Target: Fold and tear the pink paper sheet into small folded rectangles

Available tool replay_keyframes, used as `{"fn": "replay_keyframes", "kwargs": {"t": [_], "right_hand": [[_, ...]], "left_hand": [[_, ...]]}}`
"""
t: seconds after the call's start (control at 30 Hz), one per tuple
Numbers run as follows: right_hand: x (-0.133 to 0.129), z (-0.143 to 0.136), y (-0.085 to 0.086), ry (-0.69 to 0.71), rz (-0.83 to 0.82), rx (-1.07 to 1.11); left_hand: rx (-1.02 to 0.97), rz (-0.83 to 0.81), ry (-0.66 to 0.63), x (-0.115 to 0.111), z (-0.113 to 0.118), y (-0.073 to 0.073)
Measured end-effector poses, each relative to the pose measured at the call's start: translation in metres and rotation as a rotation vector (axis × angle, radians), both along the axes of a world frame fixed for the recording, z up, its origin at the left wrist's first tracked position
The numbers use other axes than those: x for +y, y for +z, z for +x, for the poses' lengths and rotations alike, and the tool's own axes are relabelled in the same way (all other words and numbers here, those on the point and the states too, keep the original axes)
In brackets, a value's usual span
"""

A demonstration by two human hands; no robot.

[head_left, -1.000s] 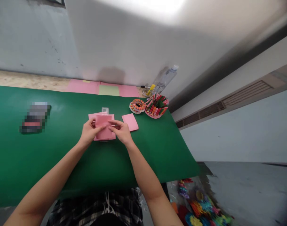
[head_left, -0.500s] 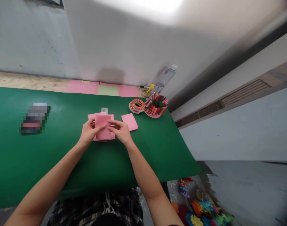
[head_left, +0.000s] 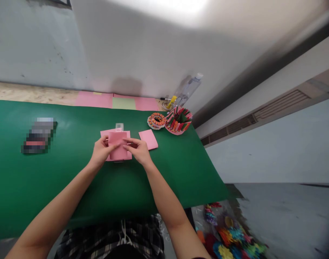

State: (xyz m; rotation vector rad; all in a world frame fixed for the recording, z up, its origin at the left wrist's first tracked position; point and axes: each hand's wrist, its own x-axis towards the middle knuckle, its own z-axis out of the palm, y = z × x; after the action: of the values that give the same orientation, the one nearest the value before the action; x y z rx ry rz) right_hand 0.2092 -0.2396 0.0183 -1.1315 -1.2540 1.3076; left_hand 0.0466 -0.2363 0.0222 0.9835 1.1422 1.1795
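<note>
A folded piece of pink paper is held up between my two hands. My left hand pinches its left edge, thumb in front and fingers behind. On the opposite edge, the thumb and index finger of my right hand grip the paper. Under it lies a larger pink sheet, partly covered. A small clear item with a printed label pokes out behind that sheet. Just right of my right hand rests another folded pink paper on the green tabletop.
Rings of folded paper and a red-and-pink folded-paper bowl stand at the back right. Behind them are a clear bottle and a yellow glue stick. Pink sheets line the wall. A blurred-out dark object lies left.
</note>
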Motion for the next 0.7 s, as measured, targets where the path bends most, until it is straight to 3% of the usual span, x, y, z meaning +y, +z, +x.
{"fn": "replay_keyframes", "kwargs": {"t": [0.7], "right_hand": [[0.0019, 0.0017, 0.0004, 0.007, -0.021, 0.048]], "left_hand": [[0.051, 0.019, 0.01, 0.0004, -0.0008, 0.0017]]}}
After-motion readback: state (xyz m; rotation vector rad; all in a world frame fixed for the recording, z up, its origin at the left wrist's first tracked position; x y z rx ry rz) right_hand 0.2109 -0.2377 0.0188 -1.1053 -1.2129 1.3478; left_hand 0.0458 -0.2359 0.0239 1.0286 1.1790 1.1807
